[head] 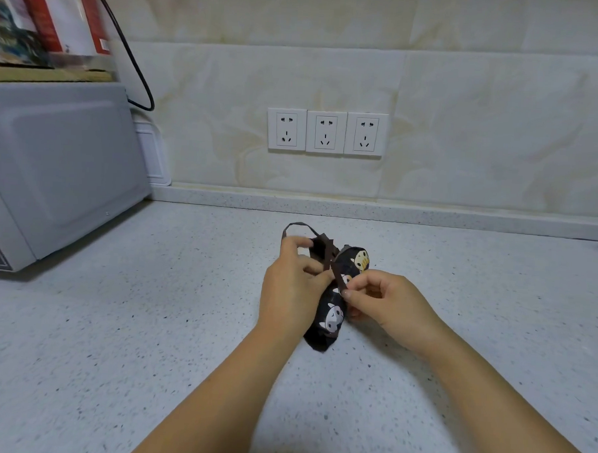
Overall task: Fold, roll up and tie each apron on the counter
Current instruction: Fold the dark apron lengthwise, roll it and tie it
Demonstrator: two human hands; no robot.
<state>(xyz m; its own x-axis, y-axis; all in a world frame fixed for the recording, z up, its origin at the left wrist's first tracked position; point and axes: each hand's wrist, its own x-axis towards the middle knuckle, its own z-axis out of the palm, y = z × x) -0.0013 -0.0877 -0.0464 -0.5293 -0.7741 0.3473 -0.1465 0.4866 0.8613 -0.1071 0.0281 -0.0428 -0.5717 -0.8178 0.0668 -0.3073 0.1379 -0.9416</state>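
The speckled pale stone counter [113, 355] gives a hard, flat bed for the work. A boxy grey metal microwave [53, 167] stands well apart at the left. Near the middle lies the small black fabric apron roll printed with cartoon cats [333, 317]. The left hand [289, 294] curls round its soft upper part, probably to stop it springing open. The right hand [387, 302] pinches the thin brown fabric strap [336, 276] between thumb and forefinger, seemingly drawing it across the roll for the knot

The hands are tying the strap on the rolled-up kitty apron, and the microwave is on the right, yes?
No: the head view shows the microwave on the left. The left hand and right hand do hold the strap of the rolled-up apron.
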